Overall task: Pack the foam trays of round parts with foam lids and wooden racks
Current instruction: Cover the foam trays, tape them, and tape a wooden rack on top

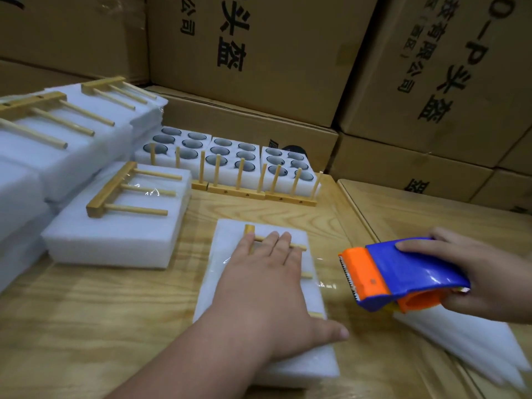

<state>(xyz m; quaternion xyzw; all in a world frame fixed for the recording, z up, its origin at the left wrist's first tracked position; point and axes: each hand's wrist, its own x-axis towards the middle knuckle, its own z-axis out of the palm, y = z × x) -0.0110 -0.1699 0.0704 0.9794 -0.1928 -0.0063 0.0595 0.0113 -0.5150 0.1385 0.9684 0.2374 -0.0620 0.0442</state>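
Head view is showing the left hand [266, 286] lying flat, fingers spread, pressing on a wooden rack [299, 247] that is lying on a lidded foam pack [305, 367] on the counter [115, 326]. It is likely pinning rack and lid so nothing is sliding while tape is going across; clear tape is glinting on the foam beside the fingers. The right hand [472, 272] is gripping a tape dispenser [403, 275], its toothed edge hovering just beside the pack's right side, apart from it, ready to lay or cut a strip.

Finished packs [121, 226] with racks taped on top are sitting and stacking to the left, out of the working space. At the back, three open trays [230, 156] of round parts are waiting behind upright racks [253, 191], near enough for reaching. Spare lids [472, 349] are lying under the right hand.
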